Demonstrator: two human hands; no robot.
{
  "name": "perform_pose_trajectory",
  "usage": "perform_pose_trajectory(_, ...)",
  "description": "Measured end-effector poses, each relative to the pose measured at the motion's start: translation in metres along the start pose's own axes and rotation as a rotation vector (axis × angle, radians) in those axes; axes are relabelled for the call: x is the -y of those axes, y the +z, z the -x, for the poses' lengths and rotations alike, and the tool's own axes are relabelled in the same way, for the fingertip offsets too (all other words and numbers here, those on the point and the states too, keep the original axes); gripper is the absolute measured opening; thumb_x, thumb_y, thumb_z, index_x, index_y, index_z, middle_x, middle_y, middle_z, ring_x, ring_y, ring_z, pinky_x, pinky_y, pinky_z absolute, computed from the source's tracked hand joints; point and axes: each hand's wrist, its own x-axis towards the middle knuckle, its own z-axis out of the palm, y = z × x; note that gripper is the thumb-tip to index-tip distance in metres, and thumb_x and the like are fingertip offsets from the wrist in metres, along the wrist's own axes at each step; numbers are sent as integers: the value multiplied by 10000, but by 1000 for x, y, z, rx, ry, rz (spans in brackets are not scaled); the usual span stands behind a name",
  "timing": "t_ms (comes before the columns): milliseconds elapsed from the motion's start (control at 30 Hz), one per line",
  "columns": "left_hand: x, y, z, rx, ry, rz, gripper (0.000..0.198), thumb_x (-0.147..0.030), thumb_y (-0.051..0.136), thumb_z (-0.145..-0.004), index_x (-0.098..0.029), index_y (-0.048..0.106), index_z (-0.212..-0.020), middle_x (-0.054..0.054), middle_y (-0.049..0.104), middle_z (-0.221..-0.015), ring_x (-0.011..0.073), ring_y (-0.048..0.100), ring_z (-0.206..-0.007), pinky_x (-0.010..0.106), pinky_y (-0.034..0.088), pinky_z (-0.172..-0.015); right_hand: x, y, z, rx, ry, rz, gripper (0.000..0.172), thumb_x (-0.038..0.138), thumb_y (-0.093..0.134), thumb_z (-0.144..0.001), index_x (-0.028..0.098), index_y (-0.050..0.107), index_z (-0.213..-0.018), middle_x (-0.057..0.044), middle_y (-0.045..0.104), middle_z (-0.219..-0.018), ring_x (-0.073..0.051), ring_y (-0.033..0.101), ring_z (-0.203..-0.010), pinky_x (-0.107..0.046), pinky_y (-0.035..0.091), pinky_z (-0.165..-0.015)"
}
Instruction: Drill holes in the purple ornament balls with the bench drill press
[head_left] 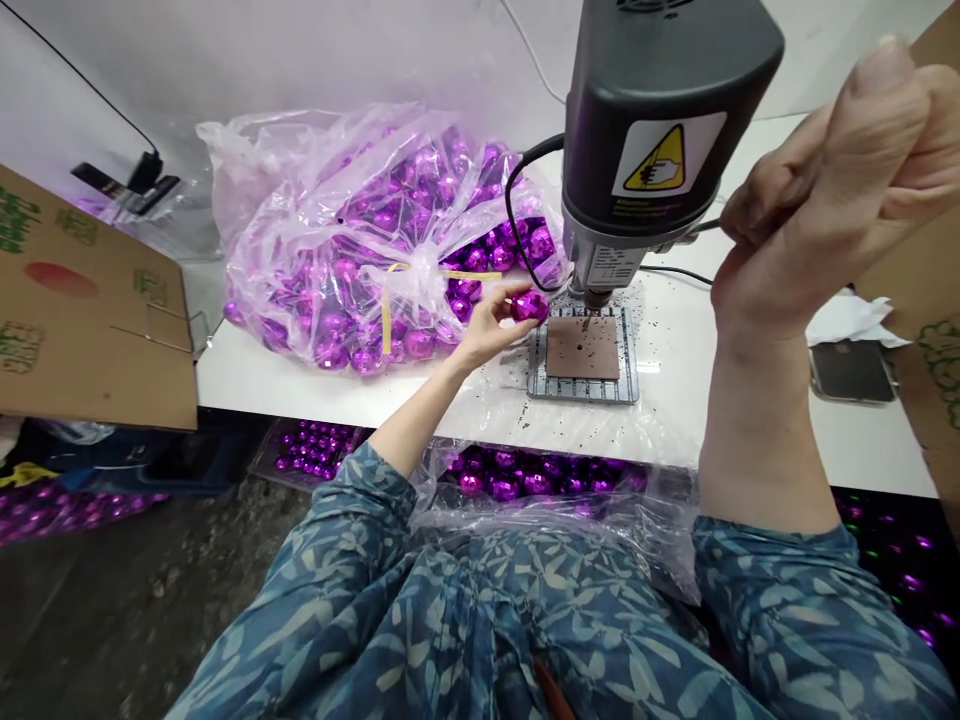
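Observation:
Between the thumb and fingers of my left hand point(489, 326) is a shiny purple faceted ball point(530, 307). This hand is just left of the drill press point(667, 75), close to its slotted metal base point(628, 385). A square brown board point(582, 352) with a small dark hole lies on that base, scattered with dark shavings. Raised at the right, my right hand point(832, 190) is closed around the press's lever point(707, 227). Only a short stretch of the lever shows; the fingers hide its grip. The drill tip is hard to make out beneath the black housing.
A big clear plastic bag point(300, 235) of purple balls sits behind my left hand. More balls point(536, 483) lie in plastic below the table edge. Cardboard boxes point(97, 300) flank the table. A phone point(853, 372) and white tissue point(855, 322) lie at right.

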Motion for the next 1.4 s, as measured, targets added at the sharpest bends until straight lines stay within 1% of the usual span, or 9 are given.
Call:
perform_pose_trajectory(100,1,22,15,79,-74,107,740,-565,957,-727,-249,645,-1319,107,748,-1239,238,746,-1050,448,607,-999,0,0,1,-3,2,12,754,629,695,-789,154,125,-655,72,246,-439,19,277,-357,-189,208,-459)
perform_pose_trajectory(233,2,43,23,41,-228,387,558,-607,807,-875,-288,599,-1283,94,758,-1255,268,758,-1123,496,620,-984,2,-1,3,29,32,27,735,612,670,-815,153,112,-679,75,238,-462,29,289,-371,-166,195,-454)
perform_pose_trajectory(467,-2,38,31,79,-488,607,525,-660,757,-875,-260,646,-1196,99,793,-1122,274,783,-1014,483,638,-920,1,-2,3,23,15,12,710,579,658,-846,159,108,-690,78,241,-460,37,261,-367,-149,215,-454)
perform_pose_trajectory(567,0,36,28,50,-470,564,488,-657,695,-943,-295,642,-1267,100,788,-1196,291,784,-1109,482,641,-910,1,-4,3,37,24,12,726,603,668,-826,162,108,-688,73,223,-464,28,260,-365,-178,146,-428)
perform_pose_trajectory(667,5,38,22,-19,-431,550,478,-581,786,-910,-285,593,-1231,85,772,-1258,269,769,-1189,470,636,-983,1,-5,4,42,35,25,758,651,671,-805,171,96,-692,73,220,-460,16,244,-356,-211,101,-404)
perform_pose_trajectory(833,16,50,16,-88,-328,447,674,-494,971,-700,-270,492,-1118,11,789,-1028,189,774,-958,386,602,-944,3,-4,6,38,39,61,705,635,653,-830,176,138,-681,74,250,-471,16,275,-373,-205,127,-425)
perform_pose_trajectory(967,19,61,15,-85,-248,284,666,-470,979,-695,-263,464,-1062,-18,762,-904,182,753,-901,365,574,-924,0,-4,6,35,-3,86,724,674,622,-838,179,113,-692,73,222,-466,18,243,-368,-213,123,-410)
perform_pose_trajectory(1200,22,70,8,16,-161,146,636,-427,968,-762,-249,619,-1262,116,772,-1301,301,735,-1252,503,554,-1136,-4,-6,5,43,-27,127,746,715,586,-848,180,84,-717,69,201,-471,19,235,-365,-220,116,-396)
perform_pose_trajectory(1400,31,76,8,36,-89,36,584,-346,962,-786,-235,655,-1271,134,707,-1380,334,663,-1376,540,488,-1219,-2,-5,6,40,-9,135,754,730,588,-830,182,82,-718,68,195,-478,16,234,-372,-227,112,-412)
